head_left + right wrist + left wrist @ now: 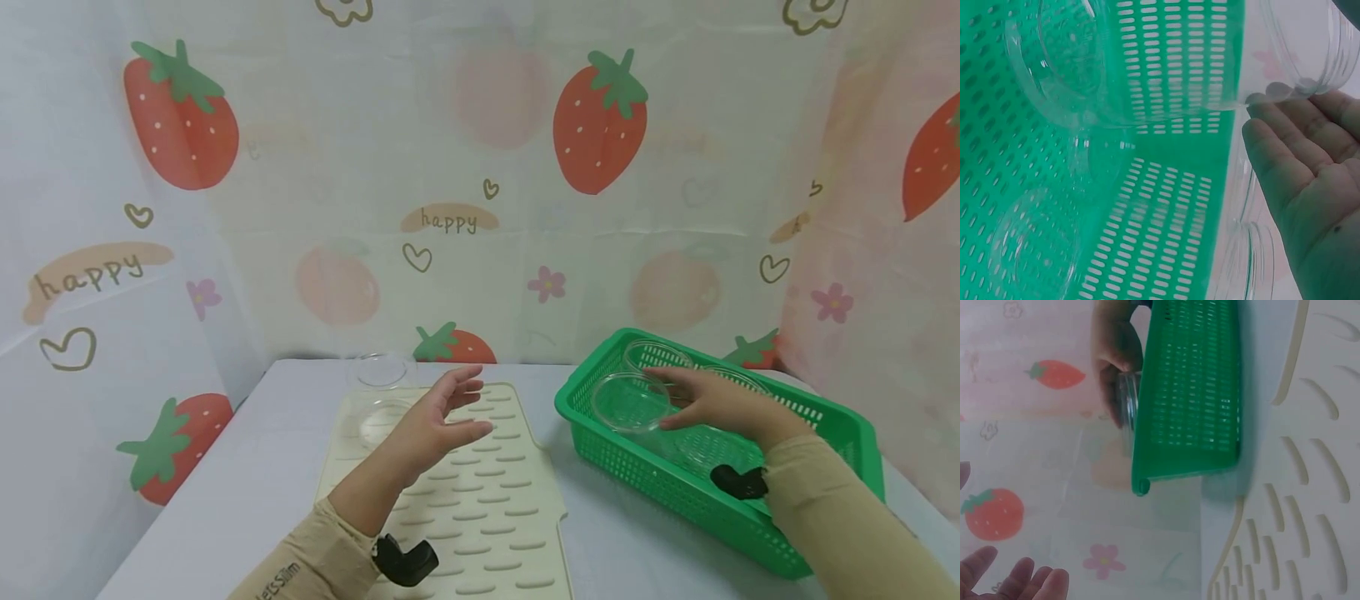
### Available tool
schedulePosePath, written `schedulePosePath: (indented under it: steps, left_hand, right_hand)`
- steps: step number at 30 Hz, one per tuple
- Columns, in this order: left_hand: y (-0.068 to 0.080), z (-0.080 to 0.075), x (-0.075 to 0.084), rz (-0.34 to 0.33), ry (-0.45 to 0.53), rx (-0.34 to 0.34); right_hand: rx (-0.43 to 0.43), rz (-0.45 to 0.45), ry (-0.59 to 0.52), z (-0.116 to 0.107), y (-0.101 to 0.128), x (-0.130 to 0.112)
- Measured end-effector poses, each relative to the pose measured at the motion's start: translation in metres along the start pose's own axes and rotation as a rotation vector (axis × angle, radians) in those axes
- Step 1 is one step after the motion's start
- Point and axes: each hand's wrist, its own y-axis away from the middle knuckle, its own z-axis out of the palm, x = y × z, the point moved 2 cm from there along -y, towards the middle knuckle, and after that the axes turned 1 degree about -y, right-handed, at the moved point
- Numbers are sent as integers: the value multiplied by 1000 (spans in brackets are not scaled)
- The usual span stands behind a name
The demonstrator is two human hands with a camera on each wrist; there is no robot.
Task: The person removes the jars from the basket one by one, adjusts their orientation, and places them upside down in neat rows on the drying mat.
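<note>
My left hand (427,429) hovers over the cream ridged mat (480,500), fingers extended and thumb apart, holding nothing. Beside it on the mat's far left stands clear round ware (380,371); whether this is one jar or two is hard to tell. At the green basket (667,492), my right hand (720,404) is beside a clear jar (630,404), its fingers and thumb spread at the rim. In the right wrist view, the nearly straight fingers (1279,150) reach the jar's rim end, with some fingertips showing through the clear wall. Firm contact cannot be judged.
More clear jars stand in the basket, one at its back corner (656,354). The perforated basket wall rises right of the mat. A white-covered table (225,500) lies underneath, with a strawberry-printed curtain (480,150) behind and at the sides.
</note>
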Motion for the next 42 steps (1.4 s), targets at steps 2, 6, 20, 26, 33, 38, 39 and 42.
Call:
schedulePosePath:
  steps: [2,6,20,26,33,38,39,42]
  left_hand:
    - [0,1,-1,-1,2,-1]
    - [-1,2,-2,-5,11,-5]
    - [-2,2,-6,-14,18,-15]
    - [-3,4,-6,-13,22,-22]
    - [-1,5,-6,-27,33,-26]
    - [0,3,-5,-32,33,-18]
    - [0,3,-5,-31,34,-16]
    - [-1,2,-5,-30,36,-22]
  right_hand:
    - [1,-6,-4,1,-3,1]
    - [3,-23,0,2,-9,2]
    - [-33,-27,-4,8,-21,0]
    - [-40,-22,10,11,-26,-3]
    - [-24,-9,12,12,-29,-4]
    - [-19,-26,1,12,-30,-4]
    - [-20,-33,1,12,-30,-3]
    - [-15,-42,-8,11,-30,-2]
